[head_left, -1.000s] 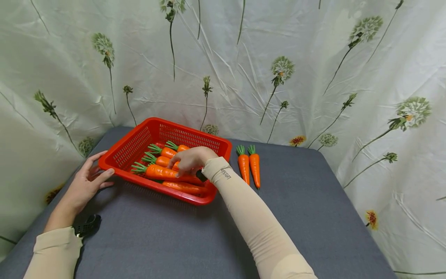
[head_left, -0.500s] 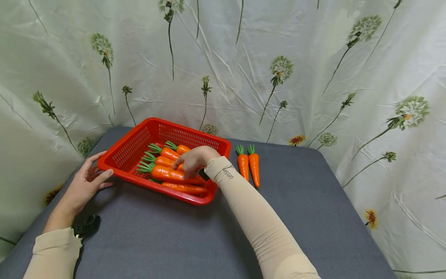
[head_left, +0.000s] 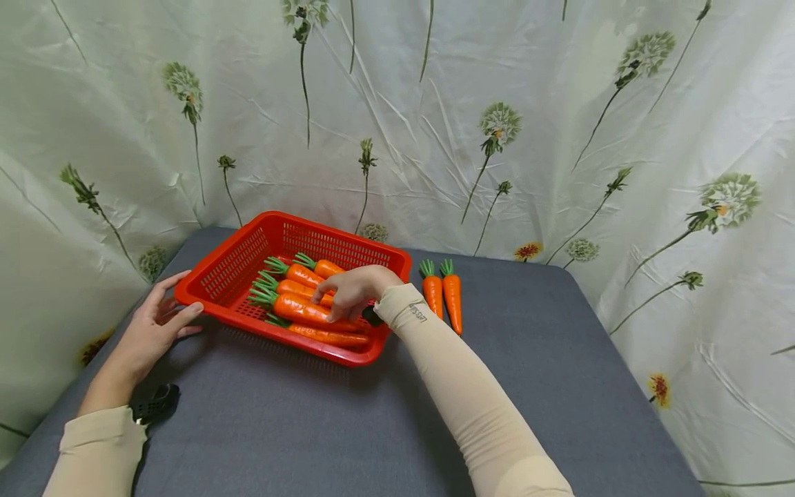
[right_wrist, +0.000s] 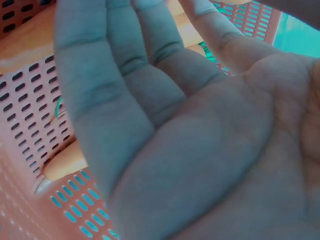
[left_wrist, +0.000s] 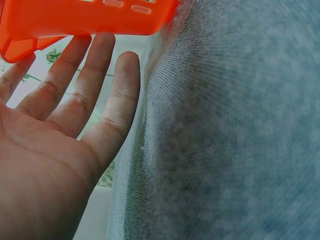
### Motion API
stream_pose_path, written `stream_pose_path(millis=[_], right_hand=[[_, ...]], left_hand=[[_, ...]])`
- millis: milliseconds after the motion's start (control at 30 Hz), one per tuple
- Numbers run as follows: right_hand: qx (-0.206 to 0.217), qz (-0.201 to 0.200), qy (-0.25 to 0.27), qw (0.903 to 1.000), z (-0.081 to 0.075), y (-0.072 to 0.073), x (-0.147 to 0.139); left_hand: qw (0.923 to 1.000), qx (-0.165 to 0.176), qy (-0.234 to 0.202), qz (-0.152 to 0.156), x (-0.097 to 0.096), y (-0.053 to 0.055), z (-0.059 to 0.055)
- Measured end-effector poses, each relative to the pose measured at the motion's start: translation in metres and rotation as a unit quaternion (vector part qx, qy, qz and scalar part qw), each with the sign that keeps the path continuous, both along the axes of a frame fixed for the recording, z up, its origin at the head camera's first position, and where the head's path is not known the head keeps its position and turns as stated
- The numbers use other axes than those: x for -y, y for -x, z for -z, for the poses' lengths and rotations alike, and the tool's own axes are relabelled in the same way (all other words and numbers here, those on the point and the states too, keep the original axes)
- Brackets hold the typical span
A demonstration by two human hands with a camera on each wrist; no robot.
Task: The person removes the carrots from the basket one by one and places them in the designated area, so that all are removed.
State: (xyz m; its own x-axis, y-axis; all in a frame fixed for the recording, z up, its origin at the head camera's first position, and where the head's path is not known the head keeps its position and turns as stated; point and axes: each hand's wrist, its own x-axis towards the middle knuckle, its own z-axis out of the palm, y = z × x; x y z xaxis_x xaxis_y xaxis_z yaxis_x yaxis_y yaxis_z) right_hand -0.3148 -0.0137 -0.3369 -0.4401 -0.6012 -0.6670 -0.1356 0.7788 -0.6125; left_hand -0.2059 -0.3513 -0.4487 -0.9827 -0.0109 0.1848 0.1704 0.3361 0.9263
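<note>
A red plastic basket (head_left: 232, 314) with slotted walls stands on the grey table. Several orange carrots with green tops lie side by side in it. My right hand (head_left: 355, 293) reaches in from the right, its fingers at a large carrot (head_left: 298, 310) near the front. In the right wrist view the palm holds nothing and the fingers look loosely extended; their tips are cut off. Another carrot (head_left: 329, 336) lies along the front wall. At the basket's left corner, my left hand (head_left: 152, 324) touches the rim; the left wrist view shows straight fingers (left_wrist: 125, 95) against the plastic.
Two carrots, a left one (head_left: 433, 293) and a right one (head_left: 453, 300), lie next to each other on the grey-covered table (head_left: 528, 386), right of the basket. A floral curtain (head_left: 435, 138) hangs behind and around the table.
The large carrot in the basket has shifted slightly right, and my right hand has moved a little to the right with it. The left hand and the basket have stayed put.
</note>
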Motion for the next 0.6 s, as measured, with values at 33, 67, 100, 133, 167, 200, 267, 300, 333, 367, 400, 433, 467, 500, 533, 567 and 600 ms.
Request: stream_pose_path(millis=[33,67,100,133,167,200,267,300,333,367,400,433,467,500,533,567,600], right_hand=[[0.001,0.002,0.007,1.0,0.001,0.0,-0.001],[0.001,0.004,0.014,0.9999,0.001,0.0,-0.002],[0.004,0.006,0.021,0.9998,0.001,0.0,-0.003],[0.006,0.007,0.028,0.9996,0.002,0.0,-0.004],[0.008,0.009,0.034,0.9994,0.003,0.001,-0.005],[0.012,0.012,0.04,0.9991,0.003,0.001,-0.007],[0.02,0.021,0.051,0.9983,0.004,0.002,-0.009],[0.023,0.026,0.053,0.998,0.004,0.002,-0.009],[0.025,0.029,0.056,0.9977,0.005,0.003,-0.01],[0.026,0.034,0.058,0.9974,0.005,0.004,-0.011],[0.025,0.038,0.061,0.9971,0.005,0.004,-0.013],[0.028,0.042,0.066,0.9965,0.004,0.005,-0.014],[0.03,0.049,0.071,0.9958,0.005,0.006,-0.015],[0.027,0.052,0.076,0.9954,0.004,0.007,-0.016],[0.025,0.054,0.082,0.9949,0.004,0.008,-0.017],[0.023,0.057,0.089,0.9941,0.003,0.009,-0.019],[0.02,0.06,0.095,0.9934,0.003,0.009,-0.02]], left_hand=[[1.0,0.002,0.0,-0.003,0.0,0.0,0.0],[1.0,0.002,0.002,-0.004,0.0,0.0,0.0],[1.0,0.001,0.004,-0.005,0.0,0.0,0.0],[1.0,0.001,0.005,-0.005,0.0,0.001,0.0],[1.0,0.0,0.007,-0.005,0.0,0.0,0.0],[1.0,0.0,0.008,-0.005,0.0,0.0,0.0],[0.9999,-0.005,0.014,-0.002,0.0,0.0,0.0],[0.9998,-0.009,0.015,0.0,0.0,0.0,0.001],[0.9998,-0.009,0.015,-0.001,0.0,0.001,0.001],[0.9998,-0.01,0.016,0.0,0.0,0.001,0.001],[0.9998,-0.01,0.017,0.0,-0.001,0.001,0.001],[0.9998,-0.011,0.018,-0.001,-0.001,0.001,0.001],[0.9998,-0.011,0.018,0.0,-0.001,0.001,0.001],[0.9999,-0.009,0.013,-0.001,-0.001,0.001,0.001],[0.9999,-0.008,0.011,-0.001,-0.001,0.001,0.0],[0.9999,-0.009,0.009,0.0,-0.001,0.0,0.0],[0.9999,-0.009,0.007,0.0,0.0,0.0,0.001]])
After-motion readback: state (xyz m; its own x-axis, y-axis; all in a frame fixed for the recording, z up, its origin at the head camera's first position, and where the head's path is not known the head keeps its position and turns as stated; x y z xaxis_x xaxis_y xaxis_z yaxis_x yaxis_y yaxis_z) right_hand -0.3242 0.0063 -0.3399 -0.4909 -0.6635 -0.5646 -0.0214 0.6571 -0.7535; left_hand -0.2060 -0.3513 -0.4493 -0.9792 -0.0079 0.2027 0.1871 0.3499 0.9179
